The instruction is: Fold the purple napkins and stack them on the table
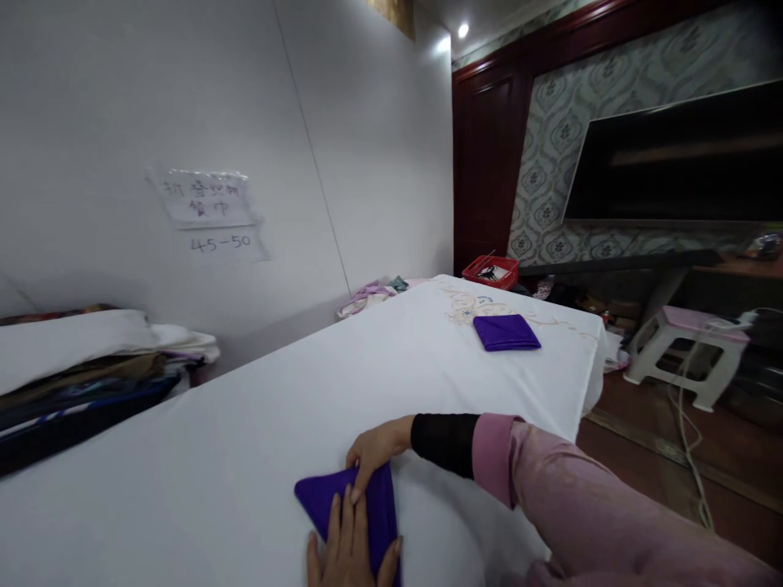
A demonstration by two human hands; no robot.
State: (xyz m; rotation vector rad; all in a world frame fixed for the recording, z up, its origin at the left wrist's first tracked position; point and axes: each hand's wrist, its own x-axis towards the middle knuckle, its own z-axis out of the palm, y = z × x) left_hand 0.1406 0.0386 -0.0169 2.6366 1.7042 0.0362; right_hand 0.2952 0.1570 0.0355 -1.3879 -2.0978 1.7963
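A purple cloth napkin, folded to a pointed shape, lies on the white tablecloth at the lower middle. My left hand rests flat on it, fingers stretched out and thumb apart near its right edge. Reaching in from the right, my right hand has its fingers bent over the napkin's far edge and seems to pinch the cloth there. The fingertips of both hands nearly meet. Farther back on the table lies a second purple napkin, folded into a flat rectangle.
Folded fabrics are stacked at the left by the white wall panel. Beyond the table's far end are crumpled cloths and a red basket with scissors. At the right stand a plastic stool and a trailing white cable.
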